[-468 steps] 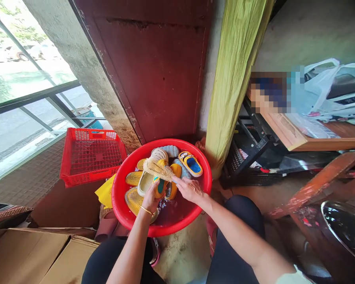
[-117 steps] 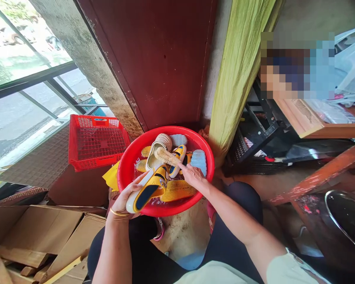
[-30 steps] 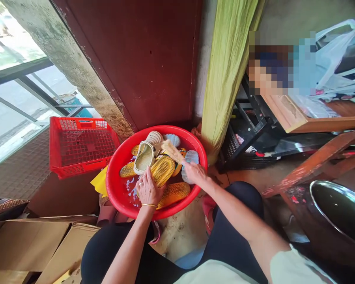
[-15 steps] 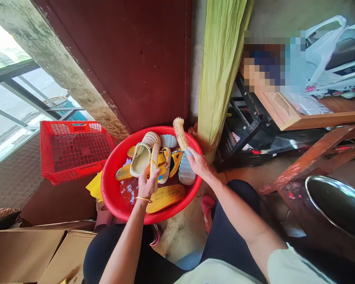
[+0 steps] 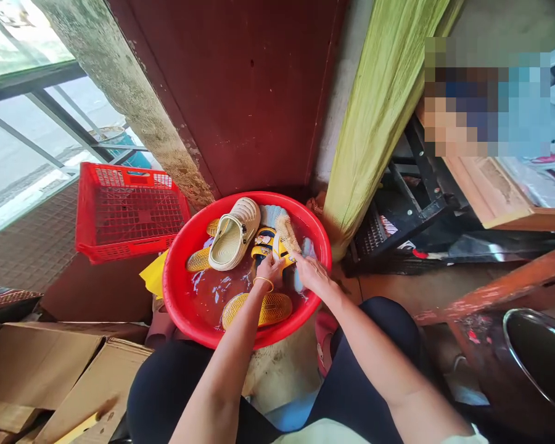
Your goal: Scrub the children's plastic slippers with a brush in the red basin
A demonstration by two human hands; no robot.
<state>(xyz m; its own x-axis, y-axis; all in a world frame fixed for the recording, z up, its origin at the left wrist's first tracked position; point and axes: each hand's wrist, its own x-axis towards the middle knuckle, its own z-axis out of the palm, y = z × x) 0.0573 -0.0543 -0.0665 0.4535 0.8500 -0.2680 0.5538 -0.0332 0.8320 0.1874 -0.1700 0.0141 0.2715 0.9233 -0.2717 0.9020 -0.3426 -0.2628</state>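
Observation:
A red basin (image 5: 178, 311) of water stands in front of me with several shoes in it. My left hand (image 5: 269, 269) is closed on a yellow sandal (image 5: 260, 251) with a dark insole. In my right hand (image 5: 311, 272) is a scrub brush (image 5: 285, 233), its pale bristles against or just beside the sandal's right side; exact contact is hard to make out. A beige clog (image 5: 231, 242) rests to the left of my left hand. Nearer me, a yellow-soled shoe (image 5: 277, 306) lies sole up, partly behind my left forearm. Grey footwear (image 5: 271, 214) shows at the basin's far side.
Left of the basin is a red plastic crate (image 5: 134, 213), with cardboard boxes (image 5: 41, 364) below it. A dark red door (image 5: 231, 92) and a green-yellow cloth (image 5: 374, 129) stand behind. On the right are a black metal frame (image 5: 416, 209) and a round metal vessel (image 5: 536, 351).
The brush has come down and left from above the basin's rim to the sandal. My left hand has moved right with the sandal, whose dark insole now shows. The view has shifted.

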